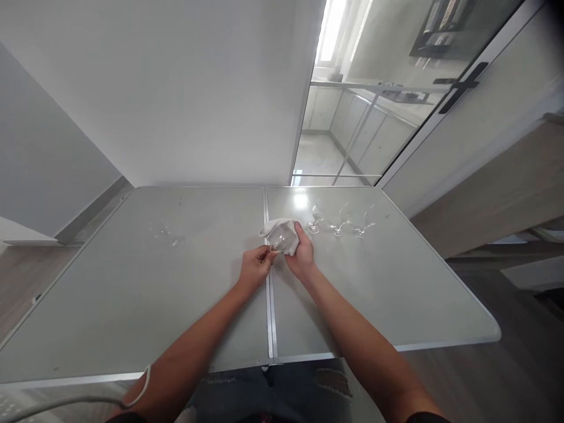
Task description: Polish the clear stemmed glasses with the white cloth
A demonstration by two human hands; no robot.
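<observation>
Over the table's middle seam I hold a clear wine glass (282,238), tilted, its bowl partly wrapped in a white cloth (265,230). My left hand (255,267) is closed, with thumb and fingers pinching the glass near its stem end. Around the cloth and the far side of the bowl curls my right hand (303,254), thumb up along the cloth's edge. The fingers beneath the cloth are hidden. Just right of my right hand stand three more stemmed glasses: a near one (314,227), a middle one (338,230) and a right one (360,232).
The pale folding table (211,317) has a metal seam and rim. Small clear specks or drops (174,241) lie on its left half. A white wall (198,106) borders the far edge, beside a glass door (352,141). A white cable (79,400) crosses by my left forearm.
</observation>
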